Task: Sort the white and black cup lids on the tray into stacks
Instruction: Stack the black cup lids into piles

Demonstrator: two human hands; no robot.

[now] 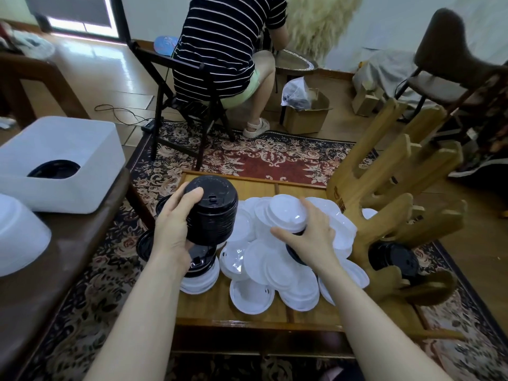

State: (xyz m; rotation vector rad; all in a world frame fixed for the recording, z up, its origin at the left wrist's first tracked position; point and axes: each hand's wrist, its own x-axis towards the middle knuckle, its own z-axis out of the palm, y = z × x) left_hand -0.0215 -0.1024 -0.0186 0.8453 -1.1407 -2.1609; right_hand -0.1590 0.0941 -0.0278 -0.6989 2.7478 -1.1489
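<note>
Left hand [176,226] holds black lid stack [213,213]; right hand [308,240] seemingly grips white lid [287,214].

Patterned rug [264,158] on glossy wooden floor [104,70].

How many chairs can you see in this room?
2. A black folding chair behind the tray, with a person sitting on it, and a brown chair at far right. Others may be out of view.
</note>
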